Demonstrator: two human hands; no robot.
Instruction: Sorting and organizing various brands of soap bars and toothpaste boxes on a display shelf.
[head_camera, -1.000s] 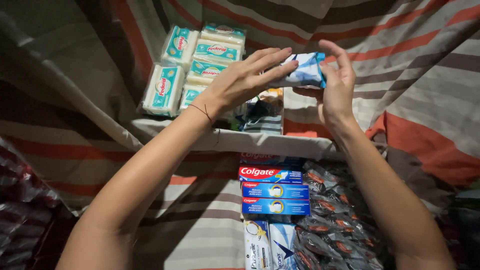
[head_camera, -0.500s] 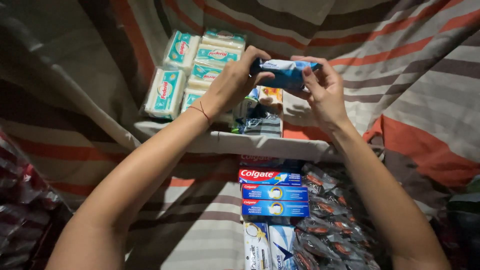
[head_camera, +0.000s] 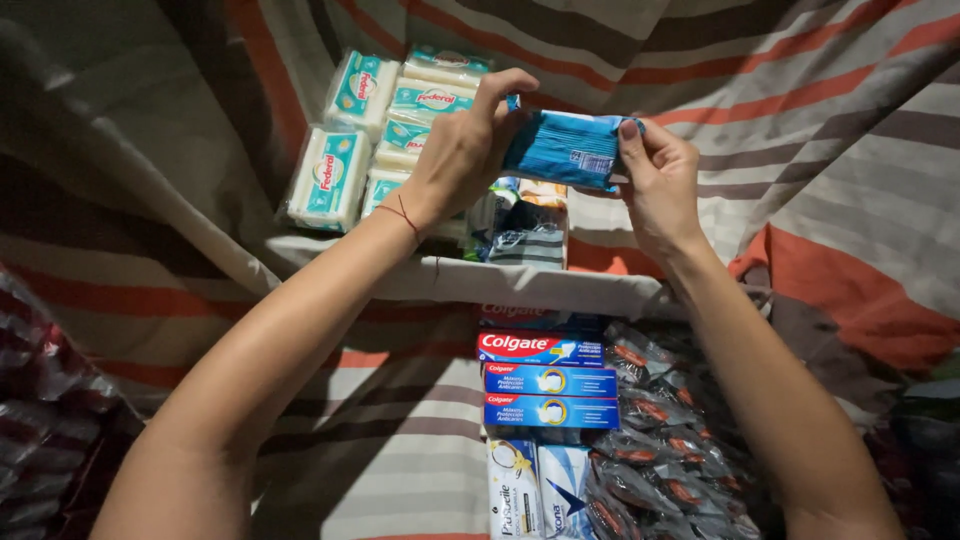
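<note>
Blue packet (head_camera: 566, 150) hangs above the shelf (head_camera: 440, 278), left hand (head_camera: 462, 160) fingers pinching its left end, right hand (head_camera: 655, 180) fingers gripping the right. Soap bars (head_camera: 330, 175) sit left; a loose pinch could drop it among the toothpaste boxes (head_camera: 548, 380) below.

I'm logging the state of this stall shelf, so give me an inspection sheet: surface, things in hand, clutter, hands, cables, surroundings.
Surface: white shelf, draped behind with striped cloth.
Things in hand: blue packet, held level above the shelf, one end in each hand.
Clutter: wrapped soap bars stacked at the shelf's left; small mixed packets under the hands; toothpaste boxes stacked below the shelf; dark sachets right of them.
Hands: left hand pinches the packet's left end; right hand pinches its right end. A red thread circles the left wrist.
Cables: nothing seen.
Surroundings: dim; dark wrapped goods at far left, blurred.
</note>
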